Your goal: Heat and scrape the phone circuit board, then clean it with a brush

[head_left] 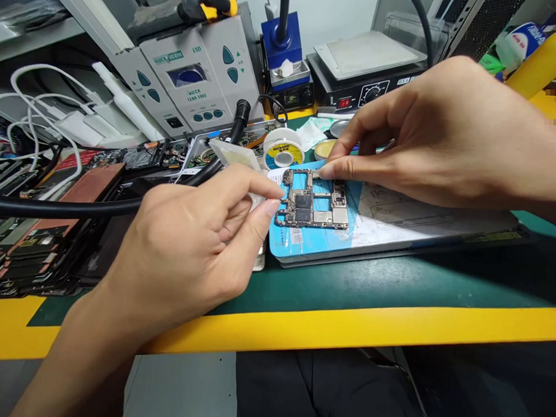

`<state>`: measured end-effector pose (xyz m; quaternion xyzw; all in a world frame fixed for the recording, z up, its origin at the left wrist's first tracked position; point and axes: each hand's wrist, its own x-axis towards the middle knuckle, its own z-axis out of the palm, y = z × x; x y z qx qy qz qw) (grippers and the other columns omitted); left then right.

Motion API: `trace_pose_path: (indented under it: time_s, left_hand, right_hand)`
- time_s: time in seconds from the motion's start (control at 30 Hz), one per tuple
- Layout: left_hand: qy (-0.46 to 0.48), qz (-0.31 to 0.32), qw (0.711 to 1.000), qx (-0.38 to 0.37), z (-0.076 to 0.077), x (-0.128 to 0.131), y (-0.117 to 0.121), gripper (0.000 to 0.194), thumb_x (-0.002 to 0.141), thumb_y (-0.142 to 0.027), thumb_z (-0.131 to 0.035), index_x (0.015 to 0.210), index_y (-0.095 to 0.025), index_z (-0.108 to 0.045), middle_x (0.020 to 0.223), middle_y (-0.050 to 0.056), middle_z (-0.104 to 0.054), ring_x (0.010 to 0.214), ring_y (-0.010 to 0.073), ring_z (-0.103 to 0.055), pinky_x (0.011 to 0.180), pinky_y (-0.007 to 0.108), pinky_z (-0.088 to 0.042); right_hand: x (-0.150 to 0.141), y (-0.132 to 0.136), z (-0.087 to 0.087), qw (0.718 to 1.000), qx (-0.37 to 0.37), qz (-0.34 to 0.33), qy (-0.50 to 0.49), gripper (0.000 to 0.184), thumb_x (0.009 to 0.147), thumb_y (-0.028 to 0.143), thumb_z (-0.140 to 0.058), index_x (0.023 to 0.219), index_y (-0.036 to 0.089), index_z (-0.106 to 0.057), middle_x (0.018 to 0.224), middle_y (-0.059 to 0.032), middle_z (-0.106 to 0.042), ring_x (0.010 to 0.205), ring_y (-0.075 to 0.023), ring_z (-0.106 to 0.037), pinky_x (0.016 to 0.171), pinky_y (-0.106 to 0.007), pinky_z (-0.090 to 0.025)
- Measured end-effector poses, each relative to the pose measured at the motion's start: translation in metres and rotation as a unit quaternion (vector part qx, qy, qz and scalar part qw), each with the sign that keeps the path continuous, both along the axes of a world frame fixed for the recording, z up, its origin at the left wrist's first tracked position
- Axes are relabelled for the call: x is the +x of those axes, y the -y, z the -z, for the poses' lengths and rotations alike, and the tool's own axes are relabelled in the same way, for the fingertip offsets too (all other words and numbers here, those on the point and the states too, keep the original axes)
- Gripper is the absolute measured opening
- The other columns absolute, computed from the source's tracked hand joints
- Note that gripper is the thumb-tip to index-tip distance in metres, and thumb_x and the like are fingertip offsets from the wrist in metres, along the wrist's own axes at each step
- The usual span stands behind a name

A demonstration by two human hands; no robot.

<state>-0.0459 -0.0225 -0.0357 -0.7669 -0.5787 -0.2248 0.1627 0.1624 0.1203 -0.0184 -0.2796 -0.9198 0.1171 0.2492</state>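
Observation:
A small phone circuit board (313, 201) lies on a blue work mat (304, 240) on the green bench. My left hand (197, 248) pinches the board's left edge between thumb and forefinger. My right hand (442, 133) comes in from the right with its fingers closed, thumb and forefinger pressed on the board's top edge. A thin tool seems to lie under the right fingers, but I cannot make it out.
A grey soldering station (191, 82) stands at the back left, its black hose (75, 207) running across stacked phone parts (37, 247). A solder spool (284, 150), a blue stand (285, 49) and a hot plate (367, 65) sit behind the mat. The bench edge (346, 328) is yellow.

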Motion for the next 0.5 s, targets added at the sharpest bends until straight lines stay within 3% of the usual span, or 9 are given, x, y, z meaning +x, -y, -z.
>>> trace_pose_path:
  time_s: [0.27, 0.5]
  left_hand:
    - [0.031, -0.047, 0.998, -0.005, 0.007, 0.000, 0.006, 0.010, 0.095, -0.029, -0.062, 0.093, -0.026, -0.071, 0.045, -0.009, -0.040, 0.040, 0.0056, -0.036, 0.042, 0.022, -0.029]
    - [0.166, -0.097, 0.981, -0.037, 0.008, 0.010, 0.012, 0.016, 0.094, -0.032, -0.064, 0.085, -0.029, -0.077, 0.058, -0.007, -0.070, 0.046, 0.0091, -0.059, 0.040, 0.022, -0.037]
  right_hand:
    - [-0.001, 0.000, -0.001, 1.000, 0.001, 0.001, -0.004, 0.027, 0.083, 0.047, -0.070, 0.068, 0.025, -0.074, 0.048, 0.0018, -0.059, 0.049, -0.0148, -0.050, 0.048, -0.034, -0.039]
    - [0.000, 0.000, -0.001, 1.000, -0.002, -0.006, -0.002, 0.027, 0.084, 0.046, -0.069, 0.069, 0.024, -0.075, 0.053, 0.0010, -0.062, 0.048, -0.0132, -0.049, 0.045, -0.033, -0.035]
